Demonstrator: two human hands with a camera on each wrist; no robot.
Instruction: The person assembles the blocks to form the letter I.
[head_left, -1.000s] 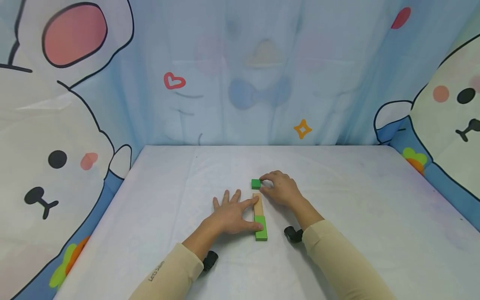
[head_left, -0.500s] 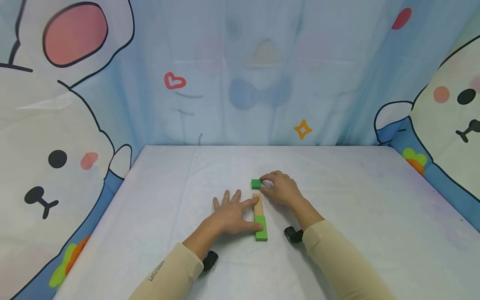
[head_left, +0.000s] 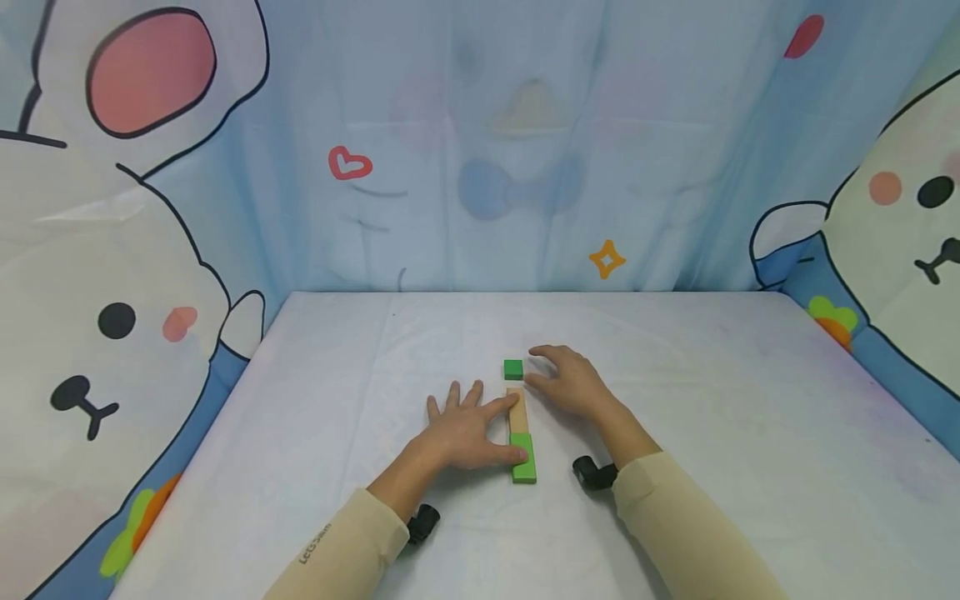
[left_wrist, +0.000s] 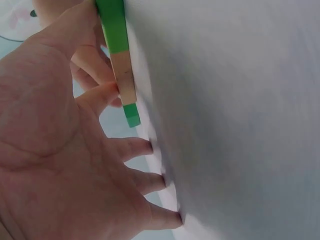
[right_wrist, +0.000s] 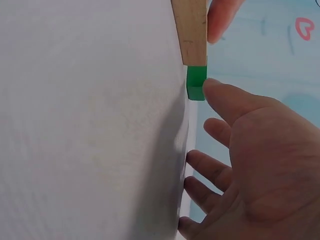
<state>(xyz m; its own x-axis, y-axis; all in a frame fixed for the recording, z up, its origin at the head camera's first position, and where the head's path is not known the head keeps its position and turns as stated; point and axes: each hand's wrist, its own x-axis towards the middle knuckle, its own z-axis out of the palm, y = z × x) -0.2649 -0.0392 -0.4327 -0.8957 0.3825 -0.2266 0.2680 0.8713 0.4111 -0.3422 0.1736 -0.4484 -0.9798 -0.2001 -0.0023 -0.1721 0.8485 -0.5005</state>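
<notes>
Three blocks form a line pointing away from me in the head view. Nearest is a long green block (head_left: 524, 471), followed by a plain wooden block (head_left: 519, 419); these two meet end to end. Past a small gap lies a short green block (head_left: 513, 370). My left hand (head_left: 461, 433) is spread, its thumb over the long green block and its index fingertip at the far end of the wooden block (left_wrist: 125, 80). To the right of the short green block (right_wrist: 197, 82), my right hand (head_left: 573, 387) holds nothing, thumb and index finger parted.
White cloth covers the table (head_left: 360, 350). Its far edge meets a blue curtain (head_left: 517, 233) printed with cartoon figures. A small black camera (head_left: 423, 523) sits at the left wrist, another black camera (head_left: 592, 473) at the right.
My right hand has drawn back slightly to the right, its fingertips coming away from the short green block. The left hand and the blocks have stayed in place.
</notes>
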